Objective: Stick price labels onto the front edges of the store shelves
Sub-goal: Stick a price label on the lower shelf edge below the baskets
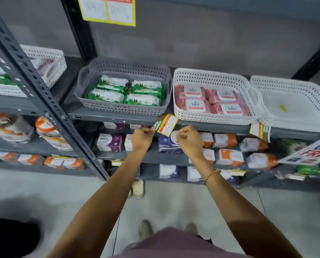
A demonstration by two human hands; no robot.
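Note:
A yellow, red and white price label [167,124] is held tilted just in front of the grey shelf's front edge [118,119], below the gap between two baskets. My left hand [142,135] pinches the label's lower left corner. Close beside it on the right, my right hand [188,137] has its fingers curled, with something small and pale at the fingertips that I cannot identify. Another yellow label [260,130] hangs from the same edge further right.
On the shelf stand a grey basket [92,71] of green wipe packs, a white basket [211,75] of pink packs and another white basket [295,84]. Lower shelves hold boxed packs. A slotted upright [34,77] crosses at left. Large yellow labels [108,10] hang above.

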